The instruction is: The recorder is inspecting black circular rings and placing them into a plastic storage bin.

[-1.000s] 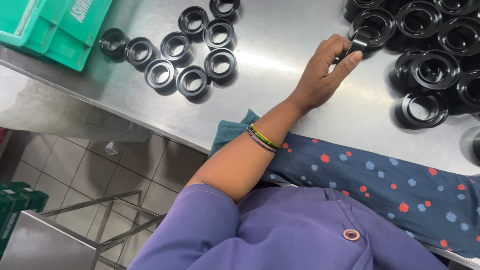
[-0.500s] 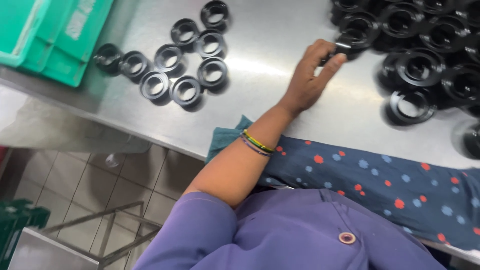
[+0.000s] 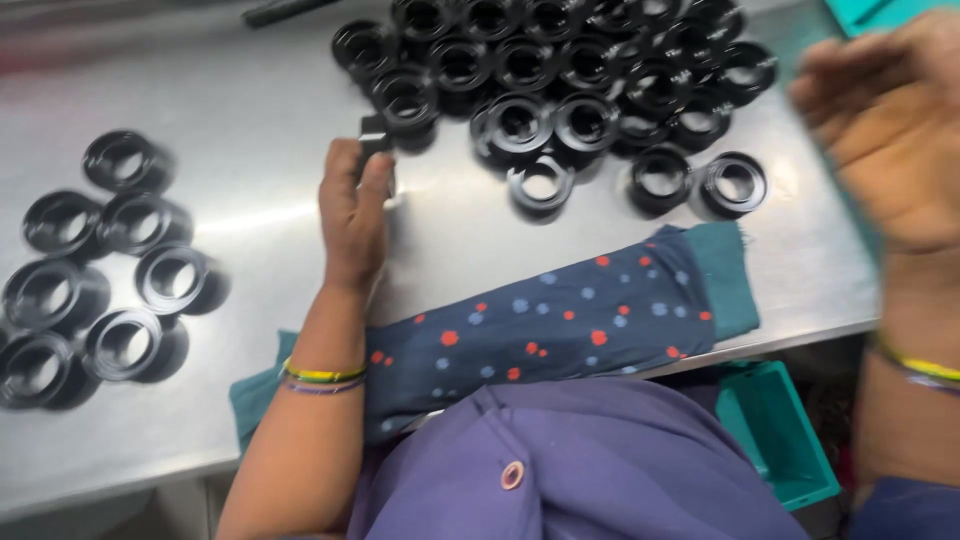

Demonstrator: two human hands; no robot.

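My left hand (image 3: 352, 215) rests on the steel table (image 3: 260, 110), its fingers closed on a small black part (image 3: 374, 135) at the near edge of a big pile of black rings (image 3: 560, 90). A smaller group of black rings (image 3: 100, 270) lies to the left of that hand. My right hand (image 3: 890, 130) is raised at the right side, blurred, with its fingers apart and nothing in it. Both wrists carry thin coloured bangles.
A dark blue cloth with red and blue dots (image 3: 560, 320) lies along the table's near edge over a teal cloth (image 3: 725, 270). A teal bin (image 3: 775, 430) stands below the table at the right. A dark tool (image 3: 280, 10) lies at the far edge.
The view has swung to the right, so the small ring group now sits at the left. My right hand has come into view, raised. My left hand still grips the small black part.
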